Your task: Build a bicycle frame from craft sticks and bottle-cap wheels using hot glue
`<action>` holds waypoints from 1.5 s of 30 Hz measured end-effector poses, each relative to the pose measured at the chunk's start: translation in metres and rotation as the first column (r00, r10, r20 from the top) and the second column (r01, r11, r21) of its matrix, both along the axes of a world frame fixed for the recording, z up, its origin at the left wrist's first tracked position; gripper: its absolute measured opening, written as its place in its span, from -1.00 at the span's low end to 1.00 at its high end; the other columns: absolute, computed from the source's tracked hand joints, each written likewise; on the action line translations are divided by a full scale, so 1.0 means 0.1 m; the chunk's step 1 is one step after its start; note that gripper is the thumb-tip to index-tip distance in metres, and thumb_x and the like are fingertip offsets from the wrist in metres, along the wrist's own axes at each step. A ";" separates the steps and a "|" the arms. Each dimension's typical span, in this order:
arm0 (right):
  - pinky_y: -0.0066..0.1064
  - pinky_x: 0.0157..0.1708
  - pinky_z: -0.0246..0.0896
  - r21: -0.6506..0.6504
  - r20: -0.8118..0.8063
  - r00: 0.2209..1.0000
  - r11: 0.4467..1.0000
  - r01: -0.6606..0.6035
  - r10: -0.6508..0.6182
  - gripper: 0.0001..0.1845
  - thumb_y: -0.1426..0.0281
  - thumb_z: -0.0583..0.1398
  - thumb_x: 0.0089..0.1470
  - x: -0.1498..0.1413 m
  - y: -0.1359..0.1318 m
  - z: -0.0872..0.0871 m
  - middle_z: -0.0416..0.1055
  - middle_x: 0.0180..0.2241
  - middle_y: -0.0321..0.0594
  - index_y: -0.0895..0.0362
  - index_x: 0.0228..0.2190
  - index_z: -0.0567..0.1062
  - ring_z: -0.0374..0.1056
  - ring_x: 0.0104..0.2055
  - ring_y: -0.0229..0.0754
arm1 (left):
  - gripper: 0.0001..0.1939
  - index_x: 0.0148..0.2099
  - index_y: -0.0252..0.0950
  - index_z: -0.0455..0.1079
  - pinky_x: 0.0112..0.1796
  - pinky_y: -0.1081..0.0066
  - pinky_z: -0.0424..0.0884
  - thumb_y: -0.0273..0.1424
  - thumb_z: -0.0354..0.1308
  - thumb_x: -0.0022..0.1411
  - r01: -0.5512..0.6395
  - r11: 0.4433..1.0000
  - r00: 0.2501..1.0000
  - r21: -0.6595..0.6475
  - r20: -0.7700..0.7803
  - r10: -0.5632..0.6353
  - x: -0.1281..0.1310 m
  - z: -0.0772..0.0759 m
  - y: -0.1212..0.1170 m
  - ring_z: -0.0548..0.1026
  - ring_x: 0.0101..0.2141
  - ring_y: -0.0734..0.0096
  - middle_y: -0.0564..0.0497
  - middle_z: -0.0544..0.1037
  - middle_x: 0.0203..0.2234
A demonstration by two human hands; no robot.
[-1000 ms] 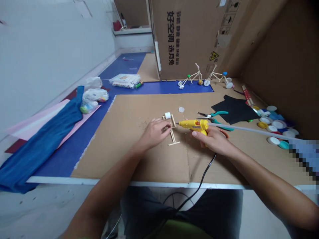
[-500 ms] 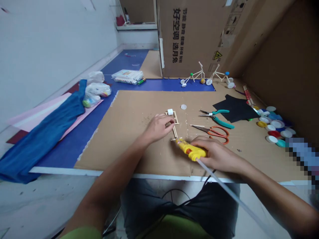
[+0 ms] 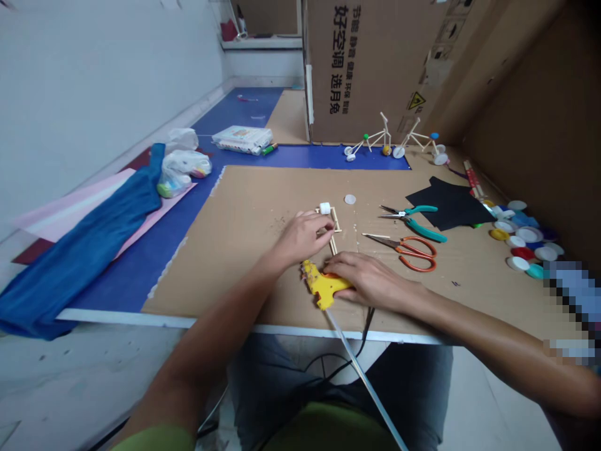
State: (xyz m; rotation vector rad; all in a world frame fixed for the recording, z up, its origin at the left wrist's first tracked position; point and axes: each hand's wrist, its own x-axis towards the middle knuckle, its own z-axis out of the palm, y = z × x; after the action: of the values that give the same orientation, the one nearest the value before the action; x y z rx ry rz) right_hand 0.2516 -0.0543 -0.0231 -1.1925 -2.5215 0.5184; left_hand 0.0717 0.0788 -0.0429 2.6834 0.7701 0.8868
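My left hand [image 3: 300,238] pinches a small frame of wooden sticks [image 3: 333,227] on the cardboard sheet [image 3: 244,207], and its fingers cover part of the frame. A white round cap [image 3: 325,208] sits at the frame's far end. My right hand [image 3: 370,282] lies low near the front edge, its fingers over a yellow hot glue gun [image 3: 323,285]. The gun is on its side with its nozzle pointing up and left, close to the frame's near end. A long clear glue stick [image 3: 361,376] runs from the gun out past the table edge.
To the right lie green-handled pliers [image 3: 413,219], orange-handled scissors [image 3: 410,250], a black sheet [image 3: 446,207] and several bottle caps [image 3: 521,235]. Two small stick bicycle models [image 3: 375,141] stand beyond, before a cardboard carton [image 3: 375,69]. A black cable [image 3: 366,329] crosses the front edge.
The glue gun has moved left and toward me, and now lies on its side. Its glue stick has swung further down past the table edge. My left hand stays on the wooden frame.
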 end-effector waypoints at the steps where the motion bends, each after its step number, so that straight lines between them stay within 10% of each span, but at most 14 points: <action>1: -0.11 0.04 0.34 0.012 0.010 1.000 1.000 0.002 -0.002 -0.56 0.26 0.29 0.20 0.00 0.00 0.01 0.47 0.06 0.05 0.15 0.07 0.49 0.42 0.06 0.06 | -0.89 -0.20 -0.22 0.51 -0.10 0.28 0.35 -0.40 0.14 0.32 -0.002 1.000 1.000 0.002 0.001 0.002 0.00 -0.01 0.00 0.56 -0.18 0.28 0.01 0.66 -0.28; 6: -0.10 0.07 0.26 0.039 -0.002 0.999 0.998 0.041 -0.041 -0.59 0.20 0.30 0.18 0.12 0.03 0.27 0.50 0.04 -0.02 0.11 0.01 0.49 0.40 0.06 0.06 | -0.89 -0.18 -0.21 0.51 -0.10 0.26 0.34 -0.40 0.15 0.31 -0.003 1.000 1.000 -0.018 0.002 0.003 0.00 -0.01 0.01 0.56 -0.17 0.27 0.00 0.66 -0.26; 13: -0.36 -0.27 0.22 0.040 -0.216 0.892 0.910 0.414 -0.396 -0.82 0.31 0.22 0.22 0.15 0.34 0.53 0.54 -0.29 -0.17 0.13 -0.17 0.49 0.41 -0.29 -0.15 | -0.88 -0.17 -0.21 0.51 -0.12 0.24 0.33 -0.39 0.14 0.32 -0.001 0.999 0.999 -0.037 -0.033 0.000 -0.01 0.04 -0.02 0.55 -0.17 0.23 -0.02 0.65 -0.25; 18: -0.38 -0.38 0.11 -0.043 0.030 0.961 0.960 0.277 -0.276 -0.83 0.25 0.26 0.19 0.17 0.01 0.59 0.50 -0.37 -0.23 0.09 -0.32 0.46 0.36 -0.37 -0.17 | -0.86 -0.16 -0.21 0.52 -0.08 0.24 0.32 -0.39 0.13 0.34 -0.013 0.998 0.999 -0.056 -0.050 0.011 -0.01 0.07 -0.03 0.55 -0.15 0.24 -0.02 0.65 -0.26; 26: -0.19 -0.10 0.34 -0.177 0.089 0.992 0.979 0.101 -0.086 -0.59 0.13 0.21 0.26 -0.04 -0.64 0.17 0.47 0.04 0.05 0.13 0.01 0.39 0.46 -0.02 0.05 | -0.88 -0.18 -0.22 0.52 -0.10 0.26 0.31 -0.40 0.14 0.33 0.002 0.999 1.000 -0.046 -0.026 -0.003 -0.01 0.07 -0.03 0.55 -0.18 0.27 0.00 0.65 -0.28; 45: -0.33 -0.24 0.27 -0.079 0.069 0.979 0.977 0.197 -0.192 -0.76 0.32 0.17 0.26 -0.39 -0.32 -0.01 0.50 -0.14 -0.09 0.14 -0.06 0.42 0.46 -0.22 -0.10 | -0.90 -0.21 -0.20 0.52 -0.12 0.27 0.29 -0.42 0.16 0.30 -0.024 0.999 0.998 -0.045 -0.051 0.021 0.00 0.09 -0.01 0.54 -0.17 0.26 0.01 0.64 -0.28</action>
State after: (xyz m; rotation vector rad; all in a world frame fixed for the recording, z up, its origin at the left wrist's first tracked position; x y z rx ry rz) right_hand 0.2124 -0.0860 -0.0237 -1.4899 -2.4179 0.5531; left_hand 0.0716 0.0782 -0.0341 2.6718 0.8230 0.7989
